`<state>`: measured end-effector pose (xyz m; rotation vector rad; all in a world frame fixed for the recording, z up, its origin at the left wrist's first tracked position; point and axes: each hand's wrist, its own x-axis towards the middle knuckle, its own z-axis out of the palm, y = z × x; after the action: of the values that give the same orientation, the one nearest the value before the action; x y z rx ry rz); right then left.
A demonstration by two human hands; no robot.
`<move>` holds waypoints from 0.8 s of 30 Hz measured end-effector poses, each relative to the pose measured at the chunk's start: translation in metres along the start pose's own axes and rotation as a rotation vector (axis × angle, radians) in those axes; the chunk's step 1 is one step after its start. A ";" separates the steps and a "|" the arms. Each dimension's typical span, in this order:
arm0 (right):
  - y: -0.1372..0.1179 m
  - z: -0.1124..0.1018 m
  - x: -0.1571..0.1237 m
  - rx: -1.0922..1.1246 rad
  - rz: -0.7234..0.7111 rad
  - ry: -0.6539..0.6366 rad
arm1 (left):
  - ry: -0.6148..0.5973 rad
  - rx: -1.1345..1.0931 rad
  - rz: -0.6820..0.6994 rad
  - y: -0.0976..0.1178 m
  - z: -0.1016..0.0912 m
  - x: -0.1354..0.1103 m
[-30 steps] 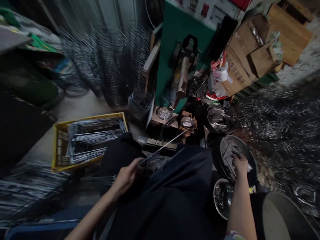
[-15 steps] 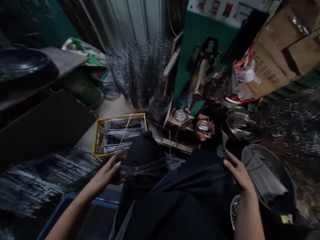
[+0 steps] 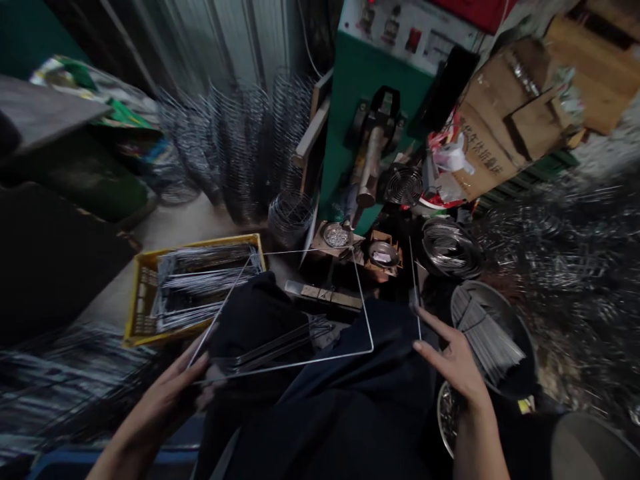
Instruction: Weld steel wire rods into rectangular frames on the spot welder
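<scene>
My left hand [image 3: 175, 390] grips the near left corner of a thin rectangular wire frame [image 3: 371, 333], which hangs flat over my lap in dark trousers. Under the frame, a bundle of wire pieces [image 3: 280, 347] lies across my knees. My right hand [image 3: 450, 363] is above my right thigh and pinches a thin straight wire rod [image 3: 414, 280] that stands nearly upright just right of the frame. The index finger of that hand is stretched out.
A yellow crate [image 3: 136, 293] of wire frames sits left of my knees. Ahead stands a green machine [image 3: 360, 120] with a small fan [image 3: 403, 183]. A wire coil [image 3: 445, 243] and a basin of cut rods [image 3: 493, 337] lie right; stacked wire racks [image 3: 240, 147] fill the back.
My left hand has raised the wire frame from the bundle and spread it flat over my lap. My right hand left the basin and now holds a rod near the frame.
</scene>
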<state>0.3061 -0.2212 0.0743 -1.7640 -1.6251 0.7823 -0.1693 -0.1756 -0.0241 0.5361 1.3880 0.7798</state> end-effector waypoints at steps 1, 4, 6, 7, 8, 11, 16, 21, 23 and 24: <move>-0.003 -0.002 -0.002 -0.025 -0.005 0.013 | -0.015 -0.058 -0.006 -0.003 0.003 -0.001; -0.012 -0.005 -0.005 -0.078 -0.028 0.068 | -0.150 -0.195 0.026 -0.009 0.022 -0.002; -0.017 -0.004 -0.007 -0.114 -0.070 0.088 | -0.198 -0.208 0.050 -0.009 0.035 -0.002; -0.020 -0.001 -0.009 -0.133 -0.099 0.089 | -0.201 -0.208 0.055 -0.008 0.040 -0.002; -0.022 0.002 -0.010 -0.151 -0.134 0.083 | -0.200 -0.204 0.054 -0.008 0.044 -0.002; -0.030 0.018 -0.014 -0.208 -0.246 0.001 | -0.187 -0.189 0.061 -0.006 0.048 -0.003; -0.040 0.049 -0.006 -0.368 -0.339 -0.231 | -0.198 -0.142 0.084 -0.003 0.051 -0.004; -0.040 0.058 0.010 -0.454 -0.308 -0.310 | -0.200 -0.126 0.112 0.002 0.050 -0.007; -0.037 0.059 0.015 -0.462 -0.287 -0.313 | -0.193 -0.124 0.112 0.003 0.050 -0.010; -0.037 0.061 0.017 -0.461 -0.279 -0.319 | -0.190 -0.126 0.106 0.004 0.050 -0.011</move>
<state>0.2371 -0.1993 0.0630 -1.7085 -2.3584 0.6109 -0.1203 -0.1761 -0.0074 0.5733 1.1349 0.8726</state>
